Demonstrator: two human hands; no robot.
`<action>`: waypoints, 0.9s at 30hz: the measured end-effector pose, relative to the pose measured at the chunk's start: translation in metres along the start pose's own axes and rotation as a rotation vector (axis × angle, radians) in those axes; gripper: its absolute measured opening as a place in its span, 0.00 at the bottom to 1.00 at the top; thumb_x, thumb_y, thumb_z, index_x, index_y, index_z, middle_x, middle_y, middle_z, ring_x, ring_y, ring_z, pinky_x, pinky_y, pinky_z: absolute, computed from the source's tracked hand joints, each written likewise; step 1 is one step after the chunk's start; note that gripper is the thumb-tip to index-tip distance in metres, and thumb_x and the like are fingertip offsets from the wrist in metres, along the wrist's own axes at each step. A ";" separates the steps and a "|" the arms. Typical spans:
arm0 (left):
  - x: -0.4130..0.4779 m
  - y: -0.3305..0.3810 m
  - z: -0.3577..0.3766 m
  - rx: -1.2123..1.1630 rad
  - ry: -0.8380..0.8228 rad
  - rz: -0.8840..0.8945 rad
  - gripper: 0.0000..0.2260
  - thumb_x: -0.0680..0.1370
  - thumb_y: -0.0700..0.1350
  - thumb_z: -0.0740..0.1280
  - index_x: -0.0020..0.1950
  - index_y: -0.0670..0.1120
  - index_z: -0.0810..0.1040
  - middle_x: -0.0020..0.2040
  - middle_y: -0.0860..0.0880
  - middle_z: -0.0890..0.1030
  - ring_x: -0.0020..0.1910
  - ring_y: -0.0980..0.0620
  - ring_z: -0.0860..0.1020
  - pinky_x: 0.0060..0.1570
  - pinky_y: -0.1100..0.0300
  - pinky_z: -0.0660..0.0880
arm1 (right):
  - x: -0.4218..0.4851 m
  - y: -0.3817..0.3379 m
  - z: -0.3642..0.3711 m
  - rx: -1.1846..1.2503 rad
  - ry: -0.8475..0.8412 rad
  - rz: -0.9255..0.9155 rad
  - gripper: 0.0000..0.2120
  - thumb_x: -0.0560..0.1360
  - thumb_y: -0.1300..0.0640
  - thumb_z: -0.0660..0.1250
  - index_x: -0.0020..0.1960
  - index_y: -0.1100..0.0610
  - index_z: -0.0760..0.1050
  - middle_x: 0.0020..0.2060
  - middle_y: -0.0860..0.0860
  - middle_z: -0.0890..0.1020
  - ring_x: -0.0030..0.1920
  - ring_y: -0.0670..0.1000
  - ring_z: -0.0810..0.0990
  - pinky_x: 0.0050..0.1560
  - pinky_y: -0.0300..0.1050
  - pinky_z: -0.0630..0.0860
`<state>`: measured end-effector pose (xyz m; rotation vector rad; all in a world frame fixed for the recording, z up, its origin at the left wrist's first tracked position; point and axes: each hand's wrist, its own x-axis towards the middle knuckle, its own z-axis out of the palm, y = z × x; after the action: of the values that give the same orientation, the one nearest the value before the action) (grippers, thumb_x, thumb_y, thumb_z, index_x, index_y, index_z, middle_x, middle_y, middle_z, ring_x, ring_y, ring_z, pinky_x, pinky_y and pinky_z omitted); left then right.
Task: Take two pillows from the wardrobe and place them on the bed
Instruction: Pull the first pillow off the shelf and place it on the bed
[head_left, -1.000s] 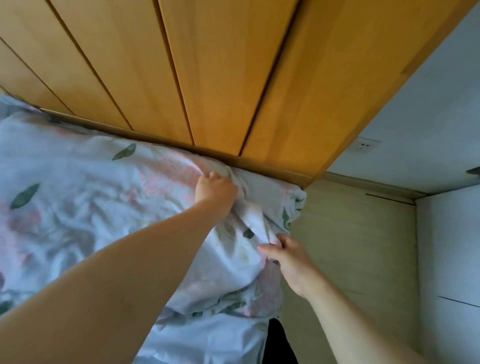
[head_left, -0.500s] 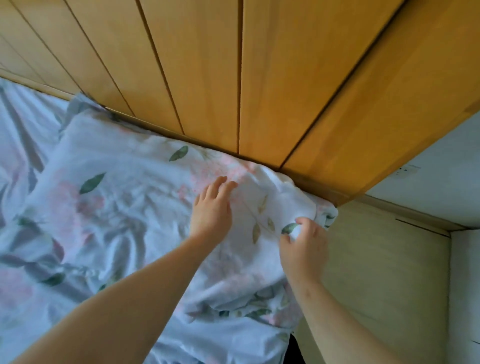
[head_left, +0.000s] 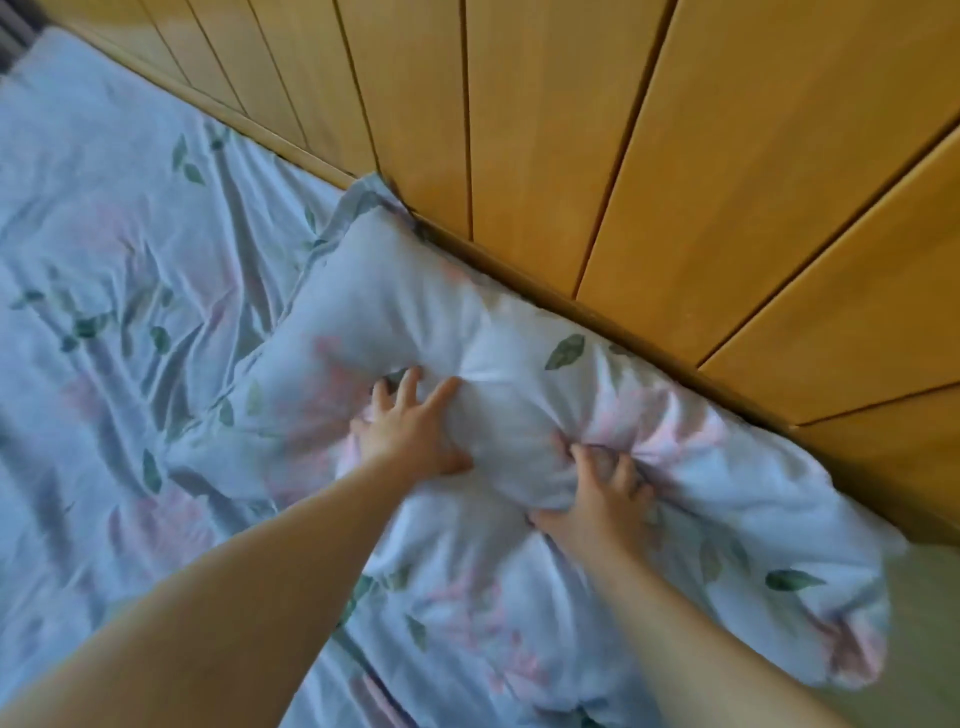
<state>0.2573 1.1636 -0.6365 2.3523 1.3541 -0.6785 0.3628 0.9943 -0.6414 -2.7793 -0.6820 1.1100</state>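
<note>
one pillow (head_left: 467, 332); two hands: left hand (head_left: 410, 434), right hand (head_left: 605, 496); one bed (head_left: 104, 234); one wooden panel wall (head_left: 623, 130).

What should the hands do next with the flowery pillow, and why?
Probably loosen the right hand and smooth the pillow flat. It already lies on the bed against the wooden panels, but the right fingers bunch its cover into a ridge, with the left hand pressing beside it.
</note>
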 end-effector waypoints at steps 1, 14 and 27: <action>0.007 0.000 0.002 0.009 -0.008 -0.003 0.35 0.65 0.60 0.71 0.67 0.67 0.58 0.74 0.53 0.55 0.73 0.40 0.53 0.62 0.38 0.63 | 0.006 -0.003 0.002 -0.030 0.020 -0.001 0.33 0.65 0.40 0.70 0.66 0.41 0.61 0.68 0.55 0.60 0.65 0.63 0.62 0.63 0.59 0.67; 0.012 -0.028 0.018 -0.129 0.212 0.072 0.11 0.78 0.44 0.56 0.59 0.47 0.70 0.65 0.48 0.70 0.66 0.43 0.64 0.54 0.46 0.68 | 0.031 -0.028 0.023 0.137 0.073 -0.175 0.06 0.71 0.64 0.59 0.37 0.55 0.66 0.50 0.61 0.80 0.53 0.62 0.76 0.41 0.48 0.67; 0.032 -0.034 0.005 -0.161 0.121 0.159 0.12 0.77 0.41 0.59 0.57 0.45 0.77 0.57 0.41 0.79 0.57 0.40 0.77 0.53 0.52 0.72 | 0.017 -0.019 0.015 0.177 0.136 -0.280 0.21 0.78 0.52 0.58 0.28 0.53 0.56 0.44 0.62 0.80 0.48 0.63 0.77 0.38 0.45 0.63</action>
<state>0.2397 1.2000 -0.6607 2.3705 1.2042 -0.3729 0.3566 1.0171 -0.6585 -2.4883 -0.8767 0.8722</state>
